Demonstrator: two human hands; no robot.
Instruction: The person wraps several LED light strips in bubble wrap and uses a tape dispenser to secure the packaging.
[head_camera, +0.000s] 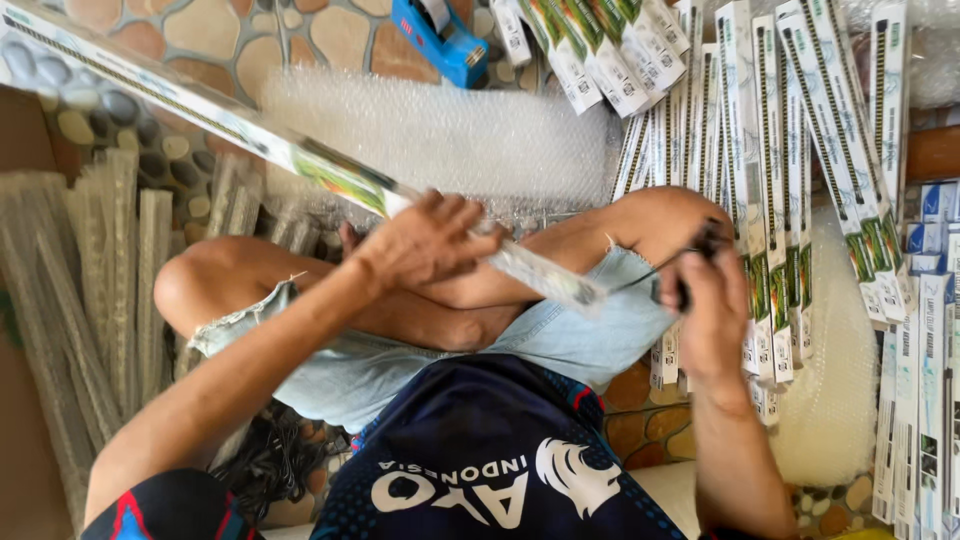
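Observation:
I sit cross-legged on a stone-pattern floor. My left hand (425, 240) grips a long narrow white box (200, 105) with green print, its near end wrapped in clear film. The box slants from the top left corner down to my lap. My right hand (712, 310) is closed around a small black object (706, 243) at my right knee; a thin black cord runs from it toward the box's near end. What the black object is, I cannot tell.
Many similar long boxes (790, 160) lie in a pile on the right. Bubble wrap (440, 135) is spread ahead of my knees. Wrapped long pieces (90, 290) lie on the left. A blue tape dispenser (442, 40) sits at the top.

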